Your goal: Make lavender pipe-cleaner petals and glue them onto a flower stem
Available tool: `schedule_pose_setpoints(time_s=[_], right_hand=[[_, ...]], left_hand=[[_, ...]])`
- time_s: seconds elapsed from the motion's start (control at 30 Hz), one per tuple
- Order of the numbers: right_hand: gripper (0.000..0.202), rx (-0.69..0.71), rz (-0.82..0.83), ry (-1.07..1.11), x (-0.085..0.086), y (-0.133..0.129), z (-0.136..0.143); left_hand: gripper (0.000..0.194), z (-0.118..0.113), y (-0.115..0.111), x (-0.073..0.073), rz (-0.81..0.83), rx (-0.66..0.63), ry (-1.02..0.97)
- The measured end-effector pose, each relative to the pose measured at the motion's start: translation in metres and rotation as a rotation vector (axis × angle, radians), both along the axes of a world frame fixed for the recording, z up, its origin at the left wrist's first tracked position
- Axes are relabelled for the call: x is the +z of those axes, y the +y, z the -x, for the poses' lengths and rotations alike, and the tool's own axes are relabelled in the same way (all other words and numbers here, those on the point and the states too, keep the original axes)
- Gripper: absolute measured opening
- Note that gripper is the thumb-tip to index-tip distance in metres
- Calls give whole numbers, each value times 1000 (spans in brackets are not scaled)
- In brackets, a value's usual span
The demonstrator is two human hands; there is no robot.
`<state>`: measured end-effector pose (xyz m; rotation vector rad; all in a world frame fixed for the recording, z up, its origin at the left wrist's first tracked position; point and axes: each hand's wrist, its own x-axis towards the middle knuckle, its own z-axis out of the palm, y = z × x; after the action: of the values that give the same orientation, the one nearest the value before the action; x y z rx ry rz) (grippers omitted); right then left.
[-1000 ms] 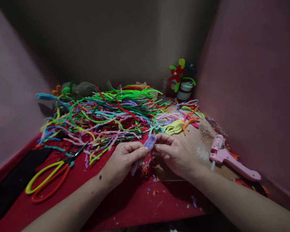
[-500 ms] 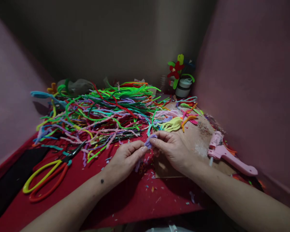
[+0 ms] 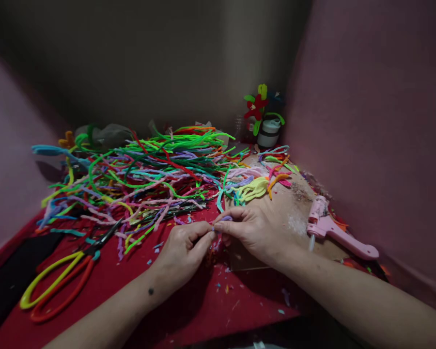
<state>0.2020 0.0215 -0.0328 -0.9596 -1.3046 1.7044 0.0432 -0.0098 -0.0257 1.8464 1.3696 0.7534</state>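
Note:
Between my hands is a short purple pipe cleaner point(image 3: 225, 219), mostly covered by my fingers. My left hand point(image 3: 189, 246) pinches one end of it between thumb and forefinger. My right hand point(image 3: 250, 231) is closed round the rest, its fingertips touching those of my left. Just beyond them lies a bundle of pale yellow pipe cleaner loops point(image 3: 254, 189), beside pink and purple ones. A large heap of pipe cleaners point(image 3: 156, 165) in many colours spreads behind my left hand.
Scissors point(image 3: 63, 278) with yellow and red handles lie at the left near a black cloth point(image 3: 12, 276). A pink glue gun point(image 3: 334, 230) rests at the right on a brown board point(image 3: 276, 218). Red cloth point(image 3: 189, 310) with scraps covers the table. Fuzzy flowers point(image 3: 256, 106) stand behind.
My hands have drawn closer together, and less of the purple pipe cleaner shows between them. The whole view has shifted slightly, so the surroundings appear farther left.

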Motion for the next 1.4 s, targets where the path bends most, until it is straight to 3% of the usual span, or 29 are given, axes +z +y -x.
schedule_pose_setpoints(time_s=[0.07, 0.13, 0.27, 0.33, 0.4, 0.7, 0.8, 1.0, 1.1, 1.2, 1.33, 1.4], right_hand=[[10, -36, -79, -38, -1, -1, 0], [8, -89, -277, -112, -2, -2, -1], [10, -211, -691, -224, -7, -1, -3], [11, -231, -737, -232, -8, 0, -4], [11, -236, -705, -228, -9, 1, -4], [9, -186, -382, -176, 1, 6, -7], [23, -160, -254, -114, 0, 10, -9], [29, -336, -316, -63, 1, 21, -17], [33, -440, -437, -87, 6, 18, -20], [34, -361, -694, -119, 6, 10, -19], [35, -240, -1138, -261, -3, 4, -14], [36, -236, -1263, -345, -8, 5, -11]], left_hand=[[27, 0, -1, -1, -10, 13, 8], [27, 0, 1, -2, 38, 39, -35], [32, 2, 9, -3, 358, 87, -175], [34, 3, 13, -3, 492, 73, -207], [35, 2, 15, -3, 526, 75, -208], [31, 2, 11, 4, 380, 113, -148], [31, 6, 14, 6, 369, 150, -130], [28, 8, 24, 15, 318, 178, -110], [30, 4, 32, 20, 291, 181, -91], [29, -4, 45, 24, 192, 132, -5], [26, -22, 72, 26, -192, 51, 262], [26, -33, 87, 25, -352, 55, 408]])
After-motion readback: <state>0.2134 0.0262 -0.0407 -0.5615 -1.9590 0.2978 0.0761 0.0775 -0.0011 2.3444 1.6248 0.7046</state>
